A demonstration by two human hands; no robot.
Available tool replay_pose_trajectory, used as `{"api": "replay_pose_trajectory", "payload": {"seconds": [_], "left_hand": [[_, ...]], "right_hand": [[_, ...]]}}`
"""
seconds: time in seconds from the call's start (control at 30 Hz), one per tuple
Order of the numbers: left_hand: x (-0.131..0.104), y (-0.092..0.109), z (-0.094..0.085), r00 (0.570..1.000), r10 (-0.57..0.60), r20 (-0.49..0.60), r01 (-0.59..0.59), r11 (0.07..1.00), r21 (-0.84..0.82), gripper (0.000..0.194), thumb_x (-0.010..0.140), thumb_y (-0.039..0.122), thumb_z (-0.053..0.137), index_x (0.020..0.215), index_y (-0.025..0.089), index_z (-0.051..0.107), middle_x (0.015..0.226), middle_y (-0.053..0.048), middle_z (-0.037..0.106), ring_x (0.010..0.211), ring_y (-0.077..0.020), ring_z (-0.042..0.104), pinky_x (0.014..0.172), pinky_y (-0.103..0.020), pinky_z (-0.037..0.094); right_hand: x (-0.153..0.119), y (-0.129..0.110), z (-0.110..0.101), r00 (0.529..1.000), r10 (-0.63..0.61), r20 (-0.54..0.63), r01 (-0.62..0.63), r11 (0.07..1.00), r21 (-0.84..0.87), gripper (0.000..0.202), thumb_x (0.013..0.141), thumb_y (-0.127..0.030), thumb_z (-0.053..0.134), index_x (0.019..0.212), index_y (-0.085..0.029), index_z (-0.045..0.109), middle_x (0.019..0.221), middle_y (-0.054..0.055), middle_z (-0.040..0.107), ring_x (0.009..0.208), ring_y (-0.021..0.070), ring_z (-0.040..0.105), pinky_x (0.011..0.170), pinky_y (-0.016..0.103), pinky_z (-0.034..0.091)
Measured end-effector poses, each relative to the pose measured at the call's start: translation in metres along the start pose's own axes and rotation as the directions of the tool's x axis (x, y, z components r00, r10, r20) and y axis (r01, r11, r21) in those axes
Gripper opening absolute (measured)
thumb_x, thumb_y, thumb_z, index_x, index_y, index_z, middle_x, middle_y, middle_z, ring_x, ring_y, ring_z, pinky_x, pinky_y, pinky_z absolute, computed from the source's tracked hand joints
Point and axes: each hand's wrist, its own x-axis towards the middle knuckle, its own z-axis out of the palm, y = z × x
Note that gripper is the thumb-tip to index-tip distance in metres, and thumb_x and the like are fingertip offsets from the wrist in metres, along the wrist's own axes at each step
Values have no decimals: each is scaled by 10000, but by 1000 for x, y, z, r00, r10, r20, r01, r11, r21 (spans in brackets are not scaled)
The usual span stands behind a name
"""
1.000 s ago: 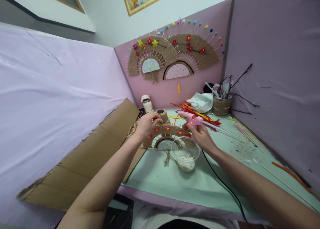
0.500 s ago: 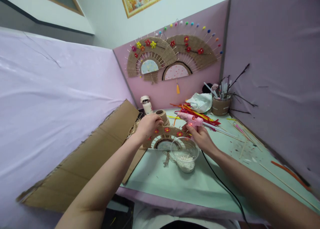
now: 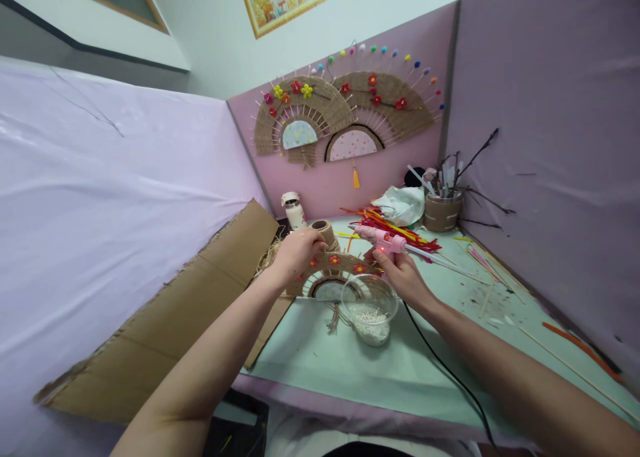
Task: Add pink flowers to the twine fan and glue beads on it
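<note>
My right hand [image 3: 397, 267] grips a pink hot glue gun [image 3: 379, 237], its nozzle pointing left and a clear glue stick [image 3: 435, 257] coming out of its back. A small red light glows on it. On the table lies a woven twine fan [image 3: 345, 265] with red flowers and a pale half-round center. Over the fan's upper left edge is my left hand [image 3: 299, 249], fingers pinched together; whatever sits between the fingertips is too small to make out. A clear plastic bowl [image 3: 371, 320] of small white pieces stands in front of the fan, partly covering it.
Behind the fan stand a twine spool [image 3: 325, 232] and a white bottle [image 3: 293, 210]. Pipe cleaners [image 3: 400, 234] lie farther back, near a pot [image 3: 443, 212] with twigs. Cardboard [image 3: 165, 324] leans at left. A black cord [image 3: 440, 364] crosses the table's front right. Two finished fans [image 3: 390, 97] hang behind.
</note>
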Motion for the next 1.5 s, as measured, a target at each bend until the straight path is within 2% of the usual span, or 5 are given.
{"api": "replay_pose_trajectory", "payload": {"seconds": [0.27,0.4,0.6,0.83,1.5], "left_hand": [[-2,0,0,1000,-5,-5,4,1000,-27,186,842,229,539,784,180,708,826,-43,694,785,-178,603,739,-284,445],[-6,-4,2,999,3,-36,-6,997,-77,191,855,221,524,802,190,705,847,-38,698,802,-172,608,753,-279,447],[-15,-6,2,994,-53,-92,42,992,-116,183,869,209,506,891,202,688,916,-38,704,848,-172,619,784,-283,454],[-18,-6,8,991,-8,-132,-11,990,-143,136,858,214,534,850,193,669,878,-29,678,831,-163,598,778,-283,450],[-16,-7,12,990,47,-136,-61,993,-100,183,883,209,499,841,182,675,915,-51,675,864,-171,600,802,-286,453]], "right_hand": [[-1,-1,0,1000,-18,-12,18,1000,9,408,828,-557,525,845,-179,679,831,74,727,768,226,668,723,353,531],[0,-1,0,999,-38,-15,38,999,-3,405,833,-549,524,839,-175,679,818,73,726,756,223,666,715,351,527],[0,1,1,1000,-30,-5,30,1000,0,396,836,-545,518,839,-182,676,822,73,723,772,228,663,732,358,518],[0,0,0,999,-36,-13,36,999,-3,398,835,-546,521,842,-176,667,823,71,715,771,222,655,735,351,514],[-2,-3,0,999,-47,-2,47,999,6,382,840,-545,515,806,-191,653,802,52,703,750,210,643,712,333,511]]}}
